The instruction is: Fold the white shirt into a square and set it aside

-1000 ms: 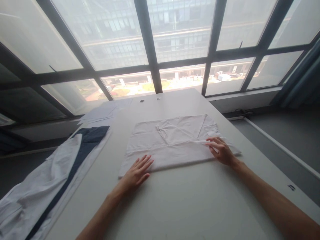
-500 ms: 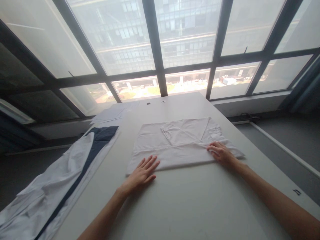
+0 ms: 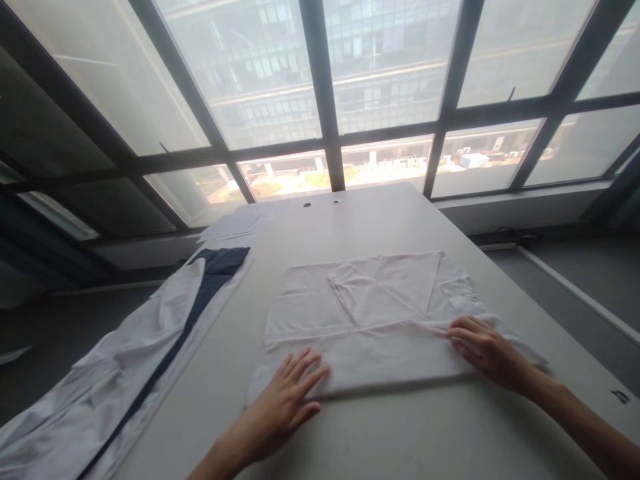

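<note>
Spread before you is a wall of dark-framed windows (image 3: 273, 73), with a building beyond the glass. The white table (image 3: 390, 227) runs from near you toward them. Along its left side you have loose white clothing (image 3: 125, 360), with a navy cloth (image 3: 220, 267) showing as a dark band between pale layers. The folded white garment (image 3: 395, 357) lies flat on the table in front of you, to the right of that clothing and well apart from it; a long crease crosses it from side to side, and slanting folds show in its far half. Some thin white sheets (image 3: 233, 223) lie at the table's far left, just beyond the navy cloth. Your left hand (image 3: 287, 403) is wide, its fingers spread over the garment's near left part and holding nothing between them, the thumb by the near edge. Your right hand (image 3: 487, 350) has its fingers bent on the garment's right part, at the end of the crease; you cannot tell whether they pinch the fabric. Smallest are two round holes (image 3: 307, 205) near the table's far end and a dark mark (image 3: 621, 397) by its right edge.
</note>
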Action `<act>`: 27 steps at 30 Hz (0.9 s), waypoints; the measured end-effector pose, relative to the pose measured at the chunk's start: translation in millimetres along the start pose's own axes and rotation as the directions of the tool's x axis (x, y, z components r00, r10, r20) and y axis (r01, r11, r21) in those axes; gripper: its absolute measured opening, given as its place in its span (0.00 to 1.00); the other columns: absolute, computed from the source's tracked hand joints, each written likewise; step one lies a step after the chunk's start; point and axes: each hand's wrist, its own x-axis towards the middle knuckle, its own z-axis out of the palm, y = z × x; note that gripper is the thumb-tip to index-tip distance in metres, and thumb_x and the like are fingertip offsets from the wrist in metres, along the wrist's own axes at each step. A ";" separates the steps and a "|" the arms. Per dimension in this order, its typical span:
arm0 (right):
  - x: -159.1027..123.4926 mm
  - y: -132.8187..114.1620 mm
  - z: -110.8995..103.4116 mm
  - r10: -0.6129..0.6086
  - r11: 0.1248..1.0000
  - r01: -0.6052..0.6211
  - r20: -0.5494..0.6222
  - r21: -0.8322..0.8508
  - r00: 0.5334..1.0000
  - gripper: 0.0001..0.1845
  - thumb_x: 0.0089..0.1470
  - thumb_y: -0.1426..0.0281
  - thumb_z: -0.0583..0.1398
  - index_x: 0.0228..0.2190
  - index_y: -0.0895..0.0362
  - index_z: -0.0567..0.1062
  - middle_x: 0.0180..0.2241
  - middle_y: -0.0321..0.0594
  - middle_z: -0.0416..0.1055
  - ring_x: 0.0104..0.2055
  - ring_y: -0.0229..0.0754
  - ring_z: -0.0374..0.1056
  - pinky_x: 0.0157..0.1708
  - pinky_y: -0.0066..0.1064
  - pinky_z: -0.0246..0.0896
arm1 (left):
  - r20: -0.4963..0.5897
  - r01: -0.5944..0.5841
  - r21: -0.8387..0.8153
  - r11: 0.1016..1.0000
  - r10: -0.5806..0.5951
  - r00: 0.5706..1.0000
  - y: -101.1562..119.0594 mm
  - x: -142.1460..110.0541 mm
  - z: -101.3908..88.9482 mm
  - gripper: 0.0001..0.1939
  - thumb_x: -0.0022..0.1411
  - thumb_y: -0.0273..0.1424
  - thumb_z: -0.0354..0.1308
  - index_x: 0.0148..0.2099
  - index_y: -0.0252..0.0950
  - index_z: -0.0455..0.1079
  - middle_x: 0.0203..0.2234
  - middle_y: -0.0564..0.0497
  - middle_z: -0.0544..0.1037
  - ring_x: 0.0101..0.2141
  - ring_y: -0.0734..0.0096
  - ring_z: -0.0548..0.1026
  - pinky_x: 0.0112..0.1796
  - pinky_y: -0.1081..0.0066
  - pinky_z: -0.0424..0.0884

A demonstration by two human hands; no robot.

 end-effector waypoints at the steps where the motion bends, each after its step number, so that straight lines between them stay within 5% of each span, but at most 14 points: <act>1: 5.5 3.9 -0.9 -0.004 1.000 0.004 -0.014 -0.006 1.000 0.10 0.62 0.65 0.59 0.42 0.48 0.80 0.42 0.42 0.76 0.45 0.48 0.72 0.44 0.40 0.71 | -0.031 0.026 -0.013 1.000 -0.027 0.999 -3.1 7.4 -8.0 0.30 0.73 0.42 0.51 0.73 0.51 0.51 0.67 0.48 0.62 0.67 0.54 0.59 0.64 0.48 0.57; 5: 36.5 25.5 -7.5 0.005 0.999 -0.009 -0.070 -0.050 0.998 0.11 0.63 0.63 0.58 0.43 0.51 0.78 0.44 0.45 0.76 0.49 0.51 0.71 0.49 0.45 0.69 | -0.182 0.118 -0.080 0.990 -0.131 0.975 -38.4 48.1 -30.3 0.24 0.73 0.40 0.50 0.68 0.44 0.63 0.63 0.45 0.69 0.63 0.55 0.66 0.64 0.50 0.60; 10: 70.8 40.2 -1.9 0.107 0.986 -0.138 -0.282 -0.093 0.953 0.13 0.63 0.65 0.54 0.42 0.53 0.78 0.44 0.46 0.76 0.49 0.52 0.71 0.53 0.50 0.65 | -0.294 0.242 -0.210 0.947 -0.298 0.908 -77.1 90.9 -22.6 0.23 0.73 0.38 0.47 0.64 0.36 0.68 0.61 0.41 0.70 0.61 0.55 0.68 0.62 0.51 0.64; 12: 76.9 31.9 7.4 0.134 0.984 -0.167 -0.345 -0.068 0.929 0.14 0.63 0.66 0.53 0.41 0.55 0.78 0.43 0.48 0.76 0.49 0.53 0.71 0.53 0.51 0.66 | -0.306 0.262 -0.246 0.933 -0.331 0.893 -61.9 97.3 -13.8 0.23 0.73 0.37 0.45 0.64 0.34 0.67 0.61 0.40 0.70 0.62 0.56 0.67 0.62 0.51 0.63; 15: 76.3 -4.1 27.1 0.146 0.989 -0.149 -0.344 0.019 0.928 0.16 0.63 0.68 0.52 0.43 0.54 0.78 0.44 0.48 0.75 0.50 0.54 0.70 0.52 0.50 0.67 | -0.244 0.141 -0.226 0.964 -0.197 0.950 -8.3 96.9 -0.6 0.24 0.75 0.35 0.43 0.69 0.40 0.61 0.65 0.44 0.66 0.66 0.60 0.60 0.64 0.52 0.60; 19: 63.9 -71.9 60.6 -0.008 0.999 0.012 -0.090 0.047 0.996 0.24 0.64 0.70 0.51 0.60 0.49 0.70 0.59 0.45 0.69 0.63 0.53 0.62 0.60 0.51 0.62 | -0.098 -0.114 -0.116 0.987 0.103 0.990 52.9 98.3 14.7 0.30 0.73 0.33 0.47 0.74 0.43 0.48 0.71 0.48 0.54 0.70 0.58 0.48 0.67 0.48 0.50; 22: 55.3 -100.7 84.1 -0.145 0.989 0.148 0.098 -0.022 0.985 0.36 0.64 0.66 0.54 0.70 0.49 0.51 0.69 0.44 0.55 0.70 0.54 0.51 0.66 0.55 0.50 | -0.052 -0.161 -0.091 0.983 0.156 0.986 60.3 104.0 25.6 0.36 0.72 0.34 0.49 0.76 0.41 0.41 0.72 0.46 0.50 0.71 0.56 0.45 0.67 0.47 0.48; 27: 51.5 -97.9 99.7 -0.152 0.984 0.167 0.197 -0.062 0.969 0.45 0.64 0.59 0.56 0.72 0.51 0.37 0.71 0.46 0.45 0.72 0.55 0.44 0.68 0.57 0.44 | -0.060 -0.141 -0.060 0.988 0.138 0.989 51.0 106.5 36.0 0.39 0.72 0.39 0.49 0.76 0.39 0.34 0.72 0.45 0.45 0.71 0.55 0.43 0.68 0.49 0.45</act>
